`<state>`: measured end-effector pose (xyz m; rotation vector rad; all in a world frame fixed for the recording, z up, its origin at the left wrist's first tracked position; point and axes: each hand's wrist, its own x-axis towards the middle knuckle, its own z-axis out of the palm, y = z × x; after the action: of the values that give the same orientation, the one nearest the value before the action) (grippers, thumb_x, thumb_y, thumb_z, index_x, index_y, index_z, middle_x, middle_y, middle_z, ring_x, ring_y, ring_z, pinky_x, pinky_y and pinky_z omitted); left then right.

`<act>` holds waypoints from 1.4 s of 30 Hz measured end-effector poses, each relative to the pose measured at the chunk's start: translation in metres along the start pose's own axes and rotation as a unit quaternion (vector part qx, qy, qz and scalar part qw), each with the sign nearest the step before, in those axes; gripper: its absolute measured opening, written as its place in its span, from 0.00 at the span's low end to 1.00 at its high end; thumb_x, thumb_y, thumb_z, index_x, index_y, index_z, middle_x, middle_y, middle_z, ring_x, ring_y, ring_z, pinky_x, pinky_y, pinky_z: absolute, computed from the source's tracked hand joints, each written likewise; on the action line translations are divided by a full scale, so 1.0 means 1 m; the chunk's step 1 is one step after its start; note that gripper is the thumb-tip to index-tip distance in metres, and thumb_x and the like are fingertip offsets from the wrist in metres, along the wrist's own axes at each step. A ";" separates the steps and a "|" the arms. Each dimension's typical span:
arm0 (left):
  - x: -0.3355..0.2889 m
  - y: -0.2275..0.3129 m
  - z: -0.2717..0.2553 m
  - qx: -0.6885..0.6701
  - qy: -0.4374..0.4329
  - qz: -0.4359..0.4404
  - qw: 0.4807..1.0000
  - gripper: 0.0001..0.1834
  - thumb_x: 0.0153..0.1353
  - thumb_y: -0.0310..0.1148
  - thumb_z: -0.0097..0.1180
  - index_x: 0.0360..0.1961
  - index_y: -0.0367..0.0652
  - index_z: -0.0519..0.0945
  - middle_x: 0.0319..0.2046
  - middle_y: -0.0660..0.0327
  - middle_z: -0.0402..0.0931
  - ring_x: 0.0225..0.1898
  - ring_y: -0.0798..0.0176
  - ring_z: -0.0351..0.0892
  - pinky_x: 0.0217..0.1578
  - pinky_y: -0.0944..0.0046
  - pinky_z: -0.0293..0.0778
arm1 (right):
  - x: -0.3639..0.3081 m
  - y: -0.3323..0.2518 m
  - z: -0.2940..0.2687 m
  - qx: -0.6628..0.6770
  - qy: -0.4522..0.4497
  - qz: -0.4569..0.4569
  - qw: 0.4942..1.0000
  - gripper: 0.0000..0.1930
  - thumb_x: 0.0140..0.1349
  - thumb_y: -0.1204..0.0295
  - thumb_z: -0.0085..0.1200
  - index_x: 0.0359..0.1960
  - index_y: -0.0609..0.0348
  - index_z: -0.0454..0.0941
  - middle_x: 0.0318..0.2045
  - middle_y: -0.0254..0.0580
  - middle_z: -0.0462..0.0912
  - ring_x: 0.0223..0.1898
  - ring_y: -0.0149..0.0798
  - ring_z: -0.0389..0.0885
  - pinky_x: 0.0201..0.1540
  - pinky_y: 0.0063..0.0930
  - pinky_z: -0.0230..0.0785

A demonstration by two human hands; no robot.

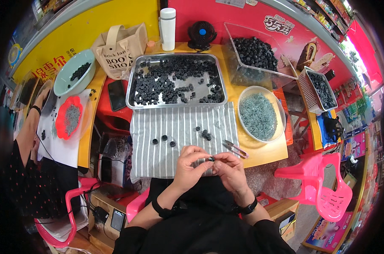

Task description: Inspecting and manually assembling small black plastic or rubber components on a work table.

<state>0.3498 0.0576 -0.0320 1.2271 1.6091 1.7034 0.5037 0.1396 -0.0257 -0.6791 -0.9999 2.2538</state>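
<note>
My left hand point(191, 167) pinches a small black round cap point(210, 159) between thumb and forefinger, above the near edge of a grey-and-white striped cloth point(175, 127). Against the cap's right side, my right hand point(230, 171) is closed in a pinch; whatever its fingertips grip is too small to make out. On the cloth lie three loose black caps point(164, 138) at left and a little cluster of caps point(206, 135) nearer the middle. A pair of thread snips point(235, 149) rests just beyond my right hand.
Behind the cloth stands a metal tray point(179, 105) of black caps. Right of it are a tub point(241, 122) of thin greenish clear pieces and a clear bin point(285, 73) of black parts. At left, another person's arm point(29, 120) reaches over a table with a red dish point(59, 123).
</note>
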 end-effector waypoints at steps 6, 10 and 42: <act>0.002 0.010 -0.004 0.051 0.000 0.061 0.997 0.13 0.50 0.23 0.66 0.39 0.41 0.85 0.39 0.60 0.78 0.44 0.60 0.74 0.43 0.63 0.70 | 0.008 0.008 0.009 0.112 -0.008 -0.001 0.994 0.08 0.62 0.83 0.53 0.43 0.64 0.77 0.37 0.41 0.82 0.36 0.32 0.80 0.41 0.25 0.74; 0.000 0.021 -0.028 0.094 0.011 0.050 0.994 0.15 0.50 0.22 0.64 0.42 0.39 0.83 0.40 0.56 0.78 0.42 0.55 0.76 0.42 0.61 0.72 | 0.014 0.004 0.014 0.129 0.012 0.010 0.991 0.06 0.63 0.81 0.52 0.41 0.62 0.76 0.34 0.44 0.82 0.35 0.34 0.79 0.39 0.26 0.72; 0.006 -0.007 -0.055 -0.104 -0.028 -0.134 0.985 0.12 0.60 0.19 0.53 0.46 0.31 0.78 0.37 0.55 0.77 0.36 0.58 0.77 0.40 0.64 0.73 | 0.009 0.011 0.021 0.106 0.027 -0.007 0.994 0.09 0.64 0.81 0.53 0.45 0.66 0.77 0.36 0.44 0.82 0.32 0.30 0.78 0.37 0.22 0.71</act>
<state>0.2988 0.0361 -0.0321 0.9063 1.4483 1.6034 0.4806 0.1299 -0.0238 -0.6339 -0.7240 2.2752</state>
